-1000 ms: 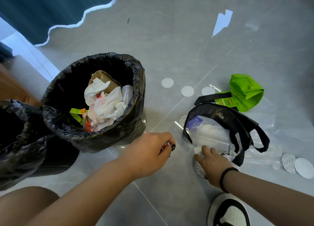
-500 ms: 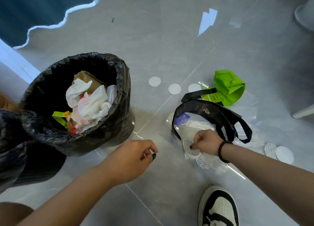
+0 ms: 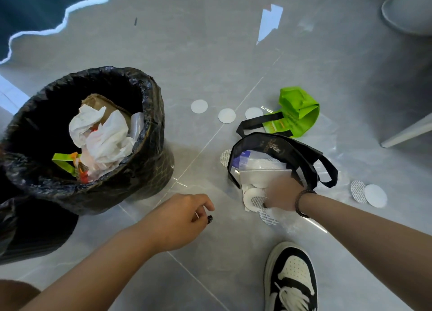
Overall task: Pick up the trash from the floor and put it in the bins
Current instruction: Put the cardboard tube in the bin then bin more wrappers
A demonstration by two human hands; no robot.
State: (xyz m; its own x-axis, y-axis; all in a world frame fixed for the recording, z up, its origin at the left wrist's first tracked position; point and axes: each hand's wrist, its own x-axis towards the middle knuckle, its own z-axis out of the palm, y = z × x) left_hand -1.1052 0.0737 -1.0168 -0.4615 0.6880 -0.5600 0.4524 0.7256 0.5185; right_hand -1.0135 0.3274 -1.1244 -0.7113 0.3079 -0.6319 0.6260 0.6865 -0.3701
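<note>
My right hand (image 3: 281,193) is curled around crumpled clear plastic and white discs (image 3: 251,197) at the near edge of a clear tote with black trim (image 3: 278,144) that lies on the floor. My left hand (image 3: 180,219) hovers over the tiles in front of the black-lined bin (image 3: 153,123), fingers curled, with a thin white sliver pinched between them. That bin holds crumpled white paper, brown paper and a green strip. A second black-lined bin (image 3: 28,231) sits at the lower left.
Loose white discs (image 3: 199,106) lie on the grey tiles, with more at the right (image 3: 375,195). A green bag (image 3: 298,110) lies behind the tote. A white paper scrap (image 3: 268,23) is farther back. My shoe (image 3: 292,278) is below, and a table leg (image 3: 406,133) at the right.
My right hand went from fingers flat at the tote's edge to a fist around the plastic and discs, which have lifted a little. The left hand stays curled in front of the bin.
</note>
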